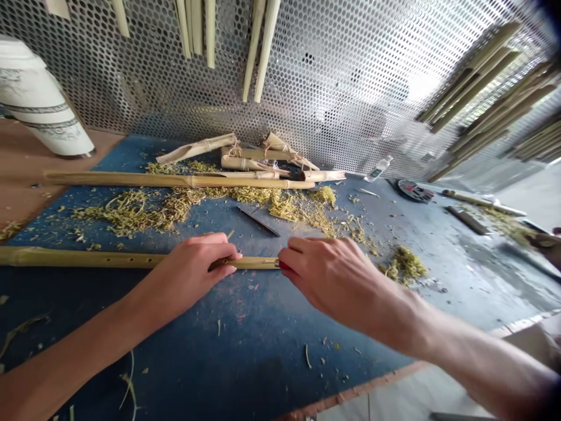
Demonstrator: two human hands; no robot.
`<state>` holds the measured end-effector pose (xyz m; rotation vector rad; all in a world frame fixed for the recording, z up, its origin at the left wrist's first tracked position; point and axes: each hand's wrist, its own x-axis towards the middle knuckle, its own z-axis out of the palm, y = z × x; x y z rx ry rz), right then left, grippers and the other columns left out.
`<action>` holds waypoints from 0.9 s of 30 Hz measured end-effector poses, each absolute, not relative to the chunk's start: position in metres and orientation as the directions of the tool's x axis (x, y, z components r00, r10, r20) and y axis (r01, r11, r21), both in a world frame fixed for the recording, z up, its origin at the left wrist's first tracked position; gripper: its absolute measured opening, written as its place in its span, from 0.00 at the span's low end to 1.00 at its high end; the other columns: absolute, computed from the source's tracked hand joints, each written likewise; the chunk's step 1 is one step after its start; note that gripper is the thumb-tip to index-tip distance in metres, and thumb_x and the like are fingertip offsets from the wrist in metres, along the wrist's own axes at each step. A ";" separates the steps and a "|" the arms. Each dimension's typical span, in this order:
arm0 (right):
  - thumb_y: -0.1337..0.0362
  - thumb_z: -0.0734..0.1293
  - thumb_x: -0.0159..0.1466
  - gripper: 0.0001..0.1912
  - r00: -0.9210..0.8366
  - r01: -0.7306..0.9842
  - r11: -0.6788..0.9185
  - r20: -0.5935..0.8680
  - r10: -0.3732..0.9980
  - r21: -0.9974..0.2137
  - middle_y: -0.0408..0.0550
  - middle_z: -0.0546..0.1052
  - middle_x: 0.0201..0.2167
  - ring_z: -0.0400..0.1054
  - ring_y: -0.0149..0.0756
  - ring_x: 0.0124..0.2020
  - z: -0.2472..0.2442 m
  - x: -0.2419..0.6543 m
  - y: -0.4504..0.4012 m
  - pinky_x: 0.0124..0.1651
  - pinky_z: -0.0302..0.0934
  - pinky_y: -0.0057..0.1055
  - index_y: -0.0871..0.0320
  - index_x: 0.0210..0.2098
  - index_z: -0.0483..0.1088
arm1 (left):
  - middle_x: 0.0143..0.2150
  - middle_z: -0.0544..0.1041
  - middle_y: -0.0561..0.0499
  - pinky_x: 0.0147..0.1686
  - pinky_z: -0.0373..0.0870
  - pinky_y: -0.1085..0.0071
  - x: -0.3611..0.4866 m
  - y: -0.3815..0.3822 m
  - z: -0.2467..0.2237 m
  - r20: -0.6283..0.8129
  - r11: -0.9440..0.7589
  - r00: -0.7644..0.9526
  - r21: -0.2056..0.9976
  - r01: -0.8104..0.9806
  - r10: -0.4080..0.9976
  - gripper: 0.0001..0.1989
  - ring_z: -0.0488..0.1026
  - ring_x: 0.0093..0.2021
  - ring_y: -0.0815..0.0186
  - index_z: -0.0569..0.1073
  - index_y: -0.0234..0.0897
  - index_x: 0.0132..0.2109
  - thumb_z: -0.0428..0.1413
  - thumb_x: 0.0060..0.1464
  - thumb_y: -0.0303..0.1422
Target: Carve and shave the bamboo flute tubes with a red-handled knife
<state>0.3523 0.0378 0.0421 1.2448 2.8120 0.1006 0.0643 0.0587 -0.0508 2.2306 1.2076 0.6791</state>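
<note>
A long bamboo tube [79, 257] with several small dark holes lies across the blue table [184, 356]. My left hand [199, 263] pinches the tube from above near the middle of the view, and something dark shows between thumb and fingers. To its right, my right hand [322, 266] is closed round a tool with a red handle [284, 266]. The tool's metal part meets the tube's surface at the right fingertips. Most of the tool is hidden inside the fist.
Behind the hands lie another bamboo pole [153, 179], yellow shavings [131, 213], a thin dark blade [258, 222] and bamboo offcuts [258, 155]. A perforated metal sheet [319, 76] rises at the back. A small bottle [379, 168] and a black disc [415, 191] are at right.
</note>
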 end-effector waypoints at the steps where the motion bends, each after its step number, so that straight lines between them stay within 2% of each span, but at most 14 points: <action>1: 0.75 0.74 0.75 0.09 -0.712 0.693 0.714 -0.056 0.700 0.100 0.44 0.82 0.36 0.73 0.38 0.28 0.049 0.352 0.047 0.29 0.44 0.39 0.54 0.41 0.81 | 0.42 0.85 0.50 0.35 0.70 0.68 0.064 0.058 -0.050 0.168 -0.468 0.482 0.637 0.613 0.860 0.11 0.83 0.39 0.58 0.85 0.46 0.44 0.57 0.72 0.39; 3: 0.78 0.76 0.73 0.12 -0.790 0.595 0.796 -0.103 0.605 0.112 0.40 0.81 0.35 0.69 0.33 0.27 0.060 0.352 0.068 0.30 0.47 0.35 0.54 0.41 0.81 | 0.44 0.86 0.50 0.37 0.72 0.67 0.064 0.058 -0.049 0.160 -0.471 0.485 0.615 0.632 0.860 0.12 0.84 0.41 0.57 0.86 0.47 0.45 0.57 0.73 0.38; 7: 0.84 0.77 0.71 0.19 -0.915 0.352 0.925 -0.153 0.372 0.143 0.39 0.81 0.38 0.69 0.33 0.37 0.071 0.348 0.105 0.39 0.50 0.35 0.51 0.44 0.83 | 0.43 0.85 0.52 0.39 0.71 0.66 0.065 0.057 -0.049 0.199 -0.494 0.479 0.592 0.637 0.855 0.14 0.83 0.39 0.59 0.86 0.48 0.44 0.55 0.75 0.38; 11: 0.86 0.76 0.69 0.21 -0.943 0.253 0.957 -0.184 0.276 0.141 0.38 0.80 0.40 0.69 0.34 0.45 0.074 0.333 0.119 0.44 0.51 0.34 0.50 0.41 0.82 | 0.41 0.85 0.51 0.36 0.68 0.65 0.065 0.058 -0.047 0.208 -0.512 0.496 0.591 0.623 0.843 0.17 0.82 0.37 0.59 0.86 0.48 0.43 0.54 0.77 0.43; 12: 0.86 0.77 0.68 0.21 -0.940 0.263 0.956 -0.188 0.284 0.130 0.37 0.80 0.38 0.69 0.33 0.45 0.075 0.329 0.119 0.44 0.51 0.33 0.51 0.39 0.82 | 0.40 0.85 0.50 0.36 0.68 0.65 0.065 0.059 -0.046 0.208 -0.517 0.502 0.592 0.618 0.839 0.17 0.83 0.36 0.59 0.86 0.48 0.43 0.54 0.76 0.44; 14: 0.87 0.78 0.65 0.22 -0.915 0.331 0.938 -0.207 0.346 0.103 0.35 0.76 0.31 0.66 0.31 0.38 0.077 0.322 0.115 0.40 0.51 0.32 0.52 0.31 0.78 | 0.41 0.85 0.50 0.35 0.68 0.65 0.064 0.060 -0.046 0.200 -0.515 0.508 0.597 0.615 0.838 0.16 0.83 0.36 0.59 0.86 0.47 0.43 0.56 0.75 0.44; 17: 0.85 0.81 0.61 0.29 -0.820 0.518 0.855 -0.263 0.509 0.041 0.30 0.61 0.16 0.52 0.28 0.21 0.077 0.321 0.105 0.29 0.46 0.33 0.52 0.18 0.67 | 0.44 0.86 0.48 0.35 0.69 0.65 0.062 0.060 -0.049 0.163 -0.482 0.496 0.610 0.628 0.853 0.12 0.84 0.37 0.58 0.86 0.47 0.45 0.58 0.73 0.42; 19: 0.80 0.81 0.64 0.31 -0.732 0.644 0.765 -0.307 0.608 -0.022 0.28 0.56 0.10 0.45 0.25 0.13 0.072 0.325 0.095 0.22 0.43 0.33 0.52 0.16 0.64 | 0.43 0.85 0.48 0.32 0.66 0.66 0.062 0.061 -0.052 0.134 -0.454 0.485 0.623 0.637 0.864 0.12 0.81 0.34 0.60 0.86 0.46 0.46 0.58 0.73 0.41; 22: 0.71 0.73 0.77 0.29 -0.622 0.768 0.633 -0.353 0.699 -0.099 0.30 0.62 0.08 0.48 0.24 0.07 0.060 0.334 0.080 0.17 0.44 0.28 0.52 0.19 0.70 | 0.39 0.82 0.51 0.30 0.62 0.67 0.061 0.061 -0.057 0.151 -0.461 0.486 0.635 0.620 0.861 0.10 0.78 0.31 0.63 0.85 0.46 0.45 0.58 0.73 0.39; 24: 0.67 0.69 0.81 0.29 -0.589 0.799 0.589 -0.345 0.731 -0.116 0.31 0.65 0.08 0.51 0.24 0.06 0.053 0.338 0.073 0.16 0.47 0.27 0.53 0.20 0.73 | 0.38 0.81 0.51 0.31 0.63 0.67 0.061 0.062 -0.059 0.188 -0.485 0.487 0.632 0.605 0.853 0.09 0.78 0.33 0.63 0.84 0.45 0.44 0.59 0.71 0.38; 26: 0.66 0.74 0.77 0.24 -0.588 0.805 0.585 -0.273 0.762 -0.100 0.32 0.67 0.10 0.52 0.25 0.08 0.053 0.338 0.070 0.16 0.44 0.28 0.52 0.22 0.76 | 0.38 0.81 0.51 0.31 0.62 0.67 0.061 0.063 -0.060 0.197 -0.490 0.485 0.628 0.605 0.852 0.09 0.78 0.32 0.63 0.84 0.46 0.43 0.59 0.71 0.37; 27: 0.69 0.79 0.70 0.19 -0.586 0.809 0.583 -0.194 0.787 -0.078 0.32 0.68 0.11 0.51 0.25 0.09 0.055 0.336 0.070 0.16 0.41 0.29 0.52 0.24 0.77 | 0.38 0.82 0.50 0.31 0.63 0.66 0.061 0.063 -0.060 0.189 -0.486 0.487 0.626 0.609 0.853 0.10 0.77 0.32 0.62 0.85 0.46 0.43 0.59 0.71 0.38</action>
